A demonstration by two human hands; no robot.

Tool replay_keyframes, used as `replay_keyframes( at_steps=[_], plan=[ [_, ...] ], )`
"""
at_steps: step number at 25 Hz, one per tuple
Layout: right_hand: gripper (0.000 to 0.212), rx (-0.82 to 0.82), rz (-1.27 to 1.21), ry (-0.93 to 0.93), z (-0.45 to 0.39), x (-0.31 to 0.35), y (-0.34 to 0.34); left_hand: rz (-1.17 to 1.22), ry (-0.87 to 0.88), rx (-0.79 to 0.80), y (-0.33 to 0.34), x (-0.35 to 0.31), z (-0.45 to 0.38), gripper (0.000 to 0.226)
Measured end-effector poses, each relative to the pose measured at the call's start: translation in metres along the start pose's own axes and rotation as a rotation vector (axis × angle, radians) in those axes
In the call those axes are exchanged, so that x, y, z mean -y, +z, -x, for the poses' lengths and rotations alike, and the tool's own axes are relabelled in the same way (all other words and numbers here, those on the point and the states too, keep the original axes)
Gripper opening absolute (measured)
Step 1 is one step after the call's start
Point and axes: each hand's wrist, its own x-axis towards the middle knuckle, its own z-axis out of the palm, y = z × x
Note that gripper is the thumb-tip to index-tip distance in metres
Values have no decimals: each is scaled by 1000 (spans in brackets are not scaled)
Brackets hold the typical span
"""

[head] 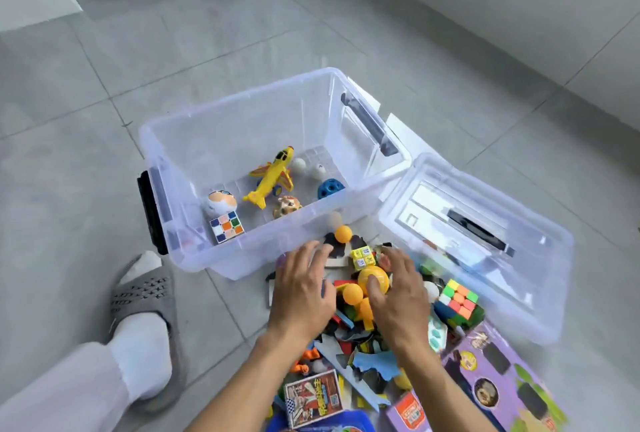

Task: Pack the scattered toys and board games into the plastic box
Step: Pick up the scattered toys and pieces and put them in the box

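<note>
Both hands worked the toy pile [353,324] on the floor: left hand [301,293] spread wide, right hand [398,296] cupping a yellow ball [372,275], beside the plastic box [194,140], probably for scooping.

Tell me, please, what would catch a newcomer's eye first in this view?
First, the clear plastic box in the middle of the grey floor, with a yellow toy plane lying inside among a few balls and a cube. Next, the bright heap of toys just in front of it, where the left hand and right hand reach in, the right one on a yellow ball.
</note>
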Motion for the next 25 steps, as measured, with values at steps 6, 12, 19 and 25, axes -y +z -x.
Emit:
replay_keyframes(
  at_steps=[6,12,19,25],
  plan=[
    [55,244,512,-166,-26,-41,43,-442,3,390,55,50,-35,71],
    [66,278,510,-283,-20,-58,49,-296,-108,199,46,54,-2,61],
    [60,-430,-440,-325,-10,54,-9,464,-104,-667,-74,-20,11,68],
    [75,-133,-265,-362,-57,138,-36,216,-184,-456,-131,6,-70,89]
  ],
)
